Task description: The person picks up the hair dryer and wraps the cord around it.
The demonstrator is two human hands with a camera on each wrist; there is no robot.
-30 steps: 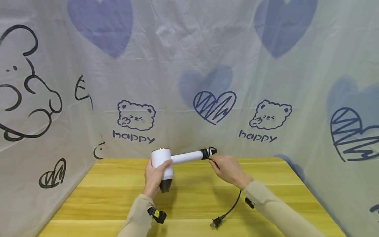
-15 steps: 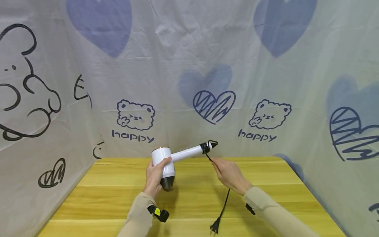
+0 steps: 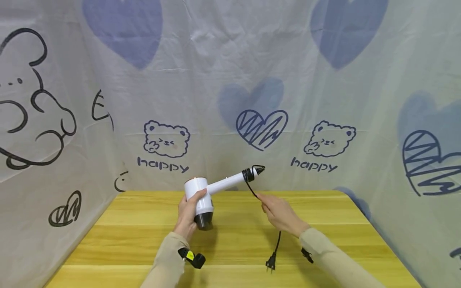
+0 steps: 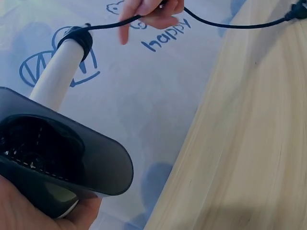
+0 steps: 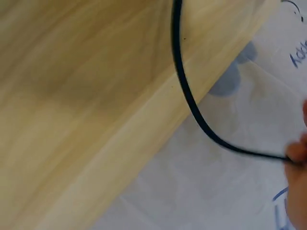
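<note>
My left hand (image 3: 188,212) grips the white body of a hair dryer (image 3: 195,186), its thumb across the front. The dark nozzle (image 4: 108,165) points down toward me, and the white handle (image 3: 226,183) slants up to the right. Around the handle's end several turns of black cord (image 3: 248,175) are wound, beside a ribbed strain relief with a small loop. My right hand (image 3: 280,212) pinches the cord a short way from those turns, holding that stretch taut. Below the hand the loose cord (image 5: 184,86) hangs down to a two-pin plug (image 3: 271,262).
Beneath both hands lies a wood-grain table (image 3: 126,240). A pale curtain (image 3: 201,100) printed with hearts and bears hangs close behind its far edge and along both sides. A black wrist camera (image 3: 196,260) sits at the left sleeve.
The dryer's handle end has tilted upward. My right hand has gone from beside the handle's tip to lower down, drawing a stretch of cord out from the turns. The plug has swung.
</note>
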